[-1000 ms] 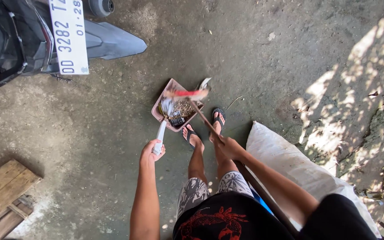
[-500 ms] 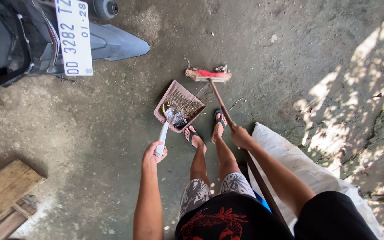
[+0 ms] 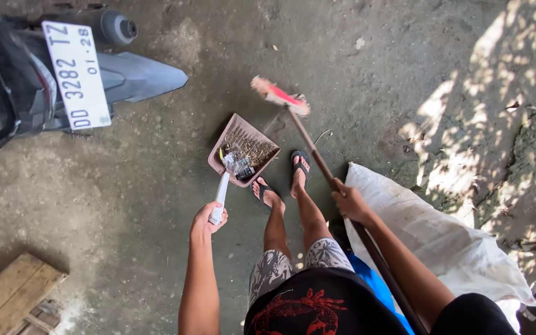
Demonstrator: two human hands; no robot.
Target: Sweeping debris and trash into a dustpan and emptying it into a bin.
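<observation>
View from above of a person standing in sandals on a concrete floor (image 3: pixel 373 68). The left hand (image 3: pixel 207 218) was closed around the white handle of a brown dustpan (image 3: pixel 243 149), which rested on the floor just in front of the left foot and held a heap of dry twigs, plastic wrappers and a small dark object. The right hand (image 3: pixel 350 202) was clamped on the brown shaft of a broom (image 3: pixel 280 96); its red head, with pale bristles, lay tilted on the floor just beyond the far edge of the dustpan, apart from it. A white sack (image 3: pixel 429 229) lay on the floor beside the right leg, partly under the right arm. At upper left stood the rear of a dark motorcycle (image 3: pixel 138 74) with a white plate. Wooden planks (image 3: pixel 10 294) lay at lower left.
</observation>
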